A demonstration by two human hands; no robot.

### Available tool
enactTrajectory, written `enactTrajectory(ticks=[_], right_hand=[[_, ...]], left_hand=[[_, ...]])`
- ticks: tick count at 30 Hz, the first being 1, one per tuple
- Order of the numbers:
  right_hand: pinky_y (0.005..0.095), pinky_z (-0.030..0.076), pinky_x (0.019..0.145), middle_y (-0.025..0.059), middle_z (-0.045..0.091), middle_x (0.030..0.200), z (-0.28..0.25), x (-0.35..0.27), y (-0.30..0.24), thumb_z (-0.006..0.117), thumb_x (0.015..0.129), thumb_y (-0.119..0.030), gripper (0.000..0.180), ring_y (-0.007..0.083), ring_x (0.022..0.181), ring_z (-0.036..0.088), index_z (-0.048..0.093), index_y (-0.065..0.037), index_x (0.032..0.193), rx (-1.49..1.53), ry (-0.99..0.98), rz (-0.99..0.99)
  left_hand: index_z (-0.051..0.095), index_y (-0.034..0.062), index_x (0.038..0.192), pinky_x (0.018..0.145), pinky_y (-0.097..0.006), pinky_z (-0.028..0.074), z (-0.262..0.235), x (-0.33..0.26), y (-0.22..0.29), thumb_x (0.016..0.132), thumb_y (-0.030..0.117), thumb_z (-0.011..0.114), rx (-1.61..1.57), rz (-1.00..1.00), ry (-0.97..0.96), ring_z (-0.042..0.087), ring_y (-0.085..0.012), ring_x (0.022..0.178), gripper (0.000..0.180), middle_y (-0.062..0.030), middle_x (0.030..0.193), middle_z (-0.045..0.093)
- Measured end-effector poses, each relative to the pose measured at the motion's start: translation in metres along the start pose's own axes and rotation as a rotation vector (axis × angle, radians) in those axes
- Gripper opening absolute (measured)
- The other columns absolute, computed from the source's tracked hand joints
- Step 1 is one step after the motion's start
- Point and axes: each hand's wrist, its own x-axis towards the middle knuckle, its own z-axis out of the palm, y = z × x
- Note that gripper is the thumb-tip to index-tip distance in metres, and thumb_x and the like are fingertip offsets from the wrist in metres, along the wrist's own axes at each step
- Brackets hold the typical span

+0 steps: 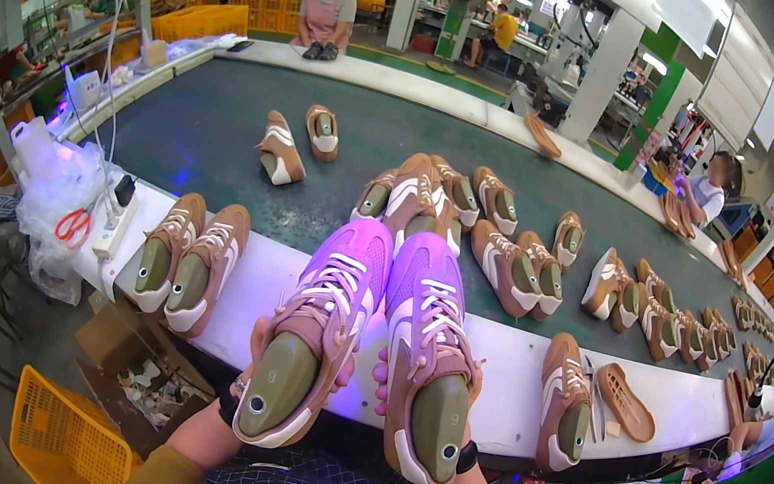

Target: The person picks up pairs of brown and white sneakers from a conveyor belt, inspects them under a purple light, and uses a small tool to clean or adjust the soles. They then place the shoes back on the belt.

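Note:
My left hand (pixel 345 374) is closed around a tan-and-white lace-up sneaker (pixel 335 287), and my right hand (pixel 380 375) grips a matching sneaker (pixel 430 300). Both shoes are held side by side, toes pointing away and touching or nearly so. An olive-green shoe last (pixel 282 382) fills the left one; another last (pixel 438 420) sits in the right one. Purple light tints their toes. To the left, a pair of sneakers (pixel 191 262) stands on the white ledge (pixel 266 273); a single sneaker (pixel 564 402) lies to the right.
A dark green conveyor belt (pixel 222 135) carries many sneakers (pixel 505 261). Right on the ledge lie a loose brown sole (pixel 625 401) and a slim tool (pixel 597 402). Red-handled scissors (pixel 72 228), a power strip (pixel 114 224) and a yellow crate (pixel 68 435) are left. Co-workers (pixel 326 9) sit around.

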Motion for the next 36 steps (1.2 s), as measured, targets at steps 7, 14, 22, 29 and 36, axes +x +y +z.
enactTrajectory(ticks=[7, 14, 22, 29, 36], right_hand=[[0.0446, 0.05, 0.078, 0.0224, 0.053, 0.11, 0.037, 0.015, -0.012, 0.049, 0.071, -0.057, 0.079, 0.0329, 0.094, 0.058, 0.041, 0.002, 0.123, -0.171, 0.175, -0.236], [0.0421, 0.048, 0.086, 0.0117, 0.054, 0.116, 0.053, 0.027, -0.028, 0.055, 0.081, -0.025, 0.045, 0.0265, 0.105, 0.054, 0.045, -0.004, 0.12, -0.163, 0.411, -0.674], [0.0371, 0.055, 0.076, 0.009, 0.056, 0.113, 0.029, 0.02, -0.023, 0.054, 0.084, -0.031, 0.045, 0.0228, 0.097, 0.059, 0.043, -0.006, 0.12, -0.225, 0.482, -0.67], [0.0359, 0.056, 0.074, 0.0087, 0.056, 0.112, 0.023, 0.019, -0.025, 0.053, 0.086, -0.031, 0.042, 0.0222, 0.096, 0.06, 0.044, -0.007, 0.119, -0.239, 0.491, -0.668], [0.0356, 0.056, 0.074, 0.0093, 0.056, 0.111, 0.02, 0.019, -0.025, 0.053, 0.086, -0.031, 0.042, 0.0226, 0.095, 0.06, 0.044, -0.007, 0.119, -0.227, 0.502, -0.673]], left_hand=[[0.041, -0.0003, 0.121, 0.065, -0.033, 0.049, 0.013, 0.003, 0.013, 0.071, 0.067, 0.042, -0.038, 0.196, 0.113, 0.056, -0.0274, 0.08, 0.084, -0.0193, 0.096, 0.054], [0.044, 0.0066, 0.122, 0.094, -0.038, 0.041, 0.026, 0.016, 0.038, 0.082, 0.028, 0.051, -0.056, 0.613, 0.46, 0.053, -0.0241, 0.105, 0.046, -0.009, 0.116, 0.054], [0.043, 0.0105, 0.121, 0.089, -0.038, 0.045, 0.015, 0.019, 0.028, 0.083, 0.03, 0.054, 0.035, 0.584, 0.588, 0.053, -0.0205, 0.105, 0.044, -0.0059, 0.116, 0.053], [0.044, 0.0102, 0.121, 0.087, -0.037, 0.047, 0.014, 0.027, 0.02, 0.084, 0.031, 0.055, 0.049, 0.573, 0.609, 0.055, -0.0197, 0.103, 0.043, -0.0055, 0.114, 0.055], [0.044, 0.0093, 0.12, 0.086, -0.036, 0.048, 0.013, 0.028, 0.017, 0.084, 0.031, 0.054, 0.047, 0.557, 0.625, 0.056, -0.0192, 0.102, 0.043, -0.0057, 0.113, 0.055]])
